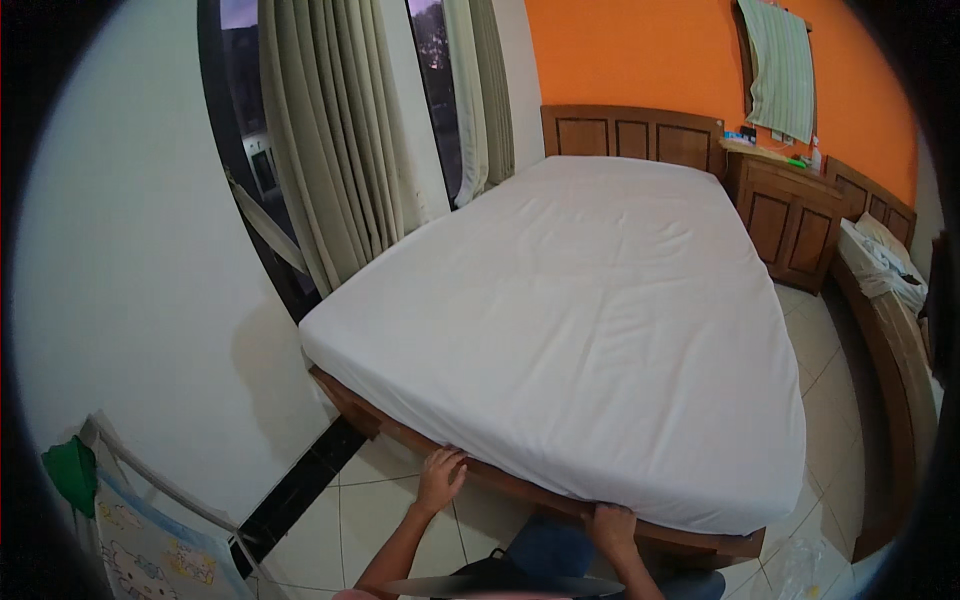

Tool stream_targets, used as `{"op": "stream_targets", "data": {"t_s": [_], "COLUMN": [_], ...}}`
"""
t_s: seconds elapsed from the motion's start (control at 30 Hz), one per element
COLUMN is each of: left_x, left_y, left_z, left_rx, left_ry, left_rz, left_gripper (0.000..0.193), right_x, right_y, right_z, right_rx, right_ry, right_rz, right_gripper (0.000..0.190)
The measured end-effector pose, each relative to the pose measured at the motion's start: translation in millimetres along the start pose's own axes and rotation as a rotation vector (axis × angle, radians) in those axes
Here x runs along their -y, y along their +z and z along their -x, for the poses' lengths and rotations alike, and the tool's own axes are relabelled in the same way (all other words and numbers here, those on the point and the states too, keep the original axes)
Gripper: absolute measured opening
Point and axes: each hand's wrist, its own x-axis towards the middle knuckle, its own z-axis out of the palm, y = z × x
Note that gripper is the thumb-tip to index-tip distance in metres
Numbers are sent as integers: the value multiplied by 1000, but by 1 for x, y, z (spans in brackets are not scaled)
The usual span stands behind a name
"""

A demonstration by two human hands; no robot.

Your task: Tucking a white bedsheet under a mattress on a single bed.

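A mattress covered by a white fitted sheet (570,315) lies on a wooden bed frame (525,491), with light creases across the sheet. At the foot of the bed, my left hand (442,480) rests at the lower edge of the sheet beside the frame, its fingertips partly hidden by the edge. Farther right along the same edge, my right hand (613,525) has its fingers curled at the sheet's lower border. Whether those fingers grip the cloth or are tucked under the mattress is hidden.
Beige curtains (330,142) hang on the left. A wooden cabinet (787,217) stands beyond the bed's right side, and a second bed (885,330) runs along the right. A rack with a printed cloth (150,540) stands at the lower left; clear plastic (802,566) lies on the tiles.
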Motion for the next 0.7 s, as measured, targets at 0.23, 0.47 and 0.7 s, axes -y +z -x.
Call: {"op": "stream_targets", "data": {"t_s": [0.23,0.47,0.7], "left_x": [11,6,23], "left_y": [2,21,26], "left_z": [1,-18,-21], "left_rx": [148,157,-159], "left_ry": [30,-235,-354], "left_rz": [-192,-285,-82], "left_gripper": [43,37,41], "right_x": [11,40,63], "right_y": [-36,-32,20], "right_z": [46,14,-13], "right_rx": [171,201,121], "right_ry": [-14,-155,-120], "right_rz": [-50,-172,-194], "right_gripper": [59,62,63]}}
